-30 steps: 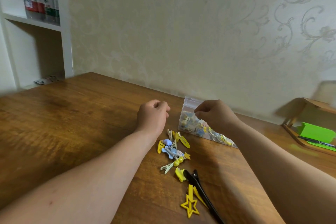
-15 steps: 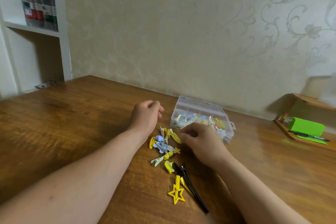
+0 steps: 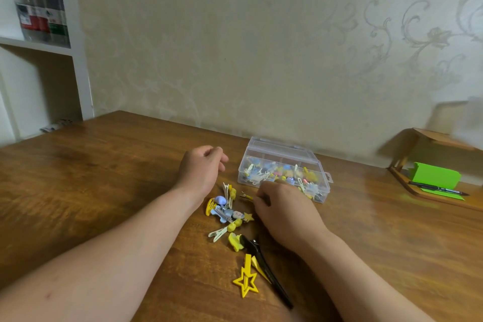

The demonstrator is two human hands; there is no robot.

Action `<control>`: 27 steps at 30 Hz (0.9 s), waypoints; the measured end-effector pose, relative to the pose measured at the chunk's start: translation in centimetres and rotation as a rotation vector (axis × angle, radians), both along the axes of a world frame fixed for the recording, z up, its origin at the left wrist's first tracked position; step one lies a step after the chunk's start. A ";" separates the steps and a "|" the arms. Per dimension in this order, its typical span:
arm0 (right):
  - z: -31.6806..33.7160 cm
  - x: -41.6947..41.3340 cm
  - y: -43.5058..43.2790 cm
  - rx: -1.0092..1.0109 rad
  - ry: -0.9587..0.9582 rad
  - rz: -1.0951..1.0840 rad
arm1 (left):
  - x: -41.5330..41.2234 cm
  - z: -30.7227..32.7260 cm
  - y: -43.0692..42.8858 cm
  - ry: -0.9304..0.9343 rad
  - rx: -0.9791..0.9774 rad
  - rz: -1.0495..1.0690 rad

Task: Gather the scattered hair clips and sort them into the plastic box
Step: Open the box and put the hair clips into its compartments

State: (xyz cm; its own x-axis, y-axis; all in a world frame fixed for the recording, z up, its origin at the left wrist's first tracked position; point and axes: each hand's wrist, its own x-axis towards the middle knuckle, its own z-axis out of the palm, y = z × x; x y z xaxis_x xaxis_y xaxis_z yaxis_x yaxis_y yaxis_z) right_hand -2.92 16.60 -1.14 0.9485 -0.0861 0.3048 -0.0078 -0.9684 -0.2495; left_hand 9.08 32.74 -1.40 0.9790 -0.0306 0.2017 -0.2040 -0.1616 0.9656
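Note:
A clear plastic box (image 3: 285, 154) holding several coloured hair clips lies flat on the wooden table (image 3: 104, 178) near the wall. In front of it is a loose pile of yellow, blue and white hair clips (image 3: 227, 213), with a yellow star clip (image 3: 245, 281) and a long black clip (image 3: 264, 264) nearer to me. My right hand (image 3: 282, 212) is down at the pile's right side, its curled fingertips pinching a small yellow clip (image 3: 247, 197). Left of the box, my left hand (image 3: 201, 167) rests on the table, loosely curled and holding nothing.
A wooden tray (image 3: 444, 201) at the far right carries a green box (image 3: 433, 178) and a pen (image 3: 436, 188). A white shelf with bottles (image 3: 39, 13) stands at the left. The patterned wall runs right behind the table.
The box, held tilted by my right hand a second ago, now lies flat. My right hand has come down to the pile. My left hand has loosened from a fist.

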 end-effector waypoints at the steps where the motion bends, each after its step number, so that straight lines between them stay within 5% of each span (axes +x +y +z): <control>1: 0.1 -0.2 -0.2 -0.006 0.006 -0.001 | 0.0 0.0 0.0 -0.001 0.003 0.000; 12: 1.5 -1.3 -0.5 0.005 0.166 0.072 | -0.1 0.0 0.1 -0.015 0.035 -0.008; 24: 1.7 -1.2 -1.9 0.162 0.148 0.044 | -0.1 -0.1 -0.3 -0.033 0.050 -0.032; 27: 2.4 -1.1 -2.4 0.331 0.053 0.048 | 0.0 -0.1 -0.3 -0.034 0.042 -0.031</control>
State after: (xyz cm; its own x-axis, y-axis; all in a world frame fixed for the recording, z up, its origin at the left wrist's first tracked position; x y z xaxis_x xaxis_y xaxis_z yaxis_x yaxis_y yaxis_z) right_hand -3.98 14.22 1.24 0.9676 -0.1272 0.2180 0.0144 -0.8346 -0.5507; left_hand 9.04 32.46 -1.46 0.9701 -0.0699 0.2323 -0.2417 -0.1951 0.9505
